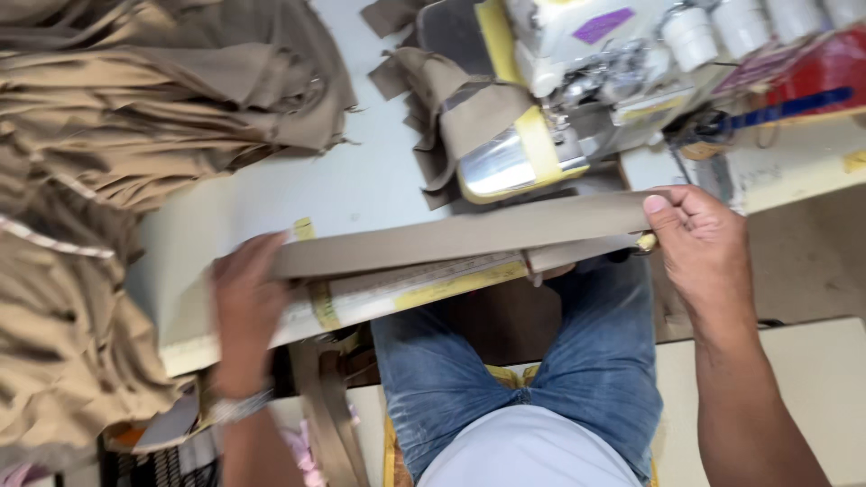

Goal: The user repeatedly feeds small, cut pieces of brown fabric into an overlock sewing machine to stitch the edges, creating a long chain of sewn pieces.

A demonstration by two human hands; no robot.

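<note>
Left hand (245, 298) blurred, palm down, fingers spread; right hand (704, 248) fingers curled, thumb on top.

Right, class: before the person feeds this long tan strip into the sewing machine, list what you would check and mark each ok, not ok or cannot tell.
1. Right hand grips the tan strip end: ok.
2. Left hand on the other end: ok, though blurred.
3. Strip lies flat between the hands: ok.
4. Strip reaches the sewing machine foot: not ok, it lies at the table edge.
5. Other tan piece out of the machine: not ok.
6. Thread loaded: cannot tell.
</note>
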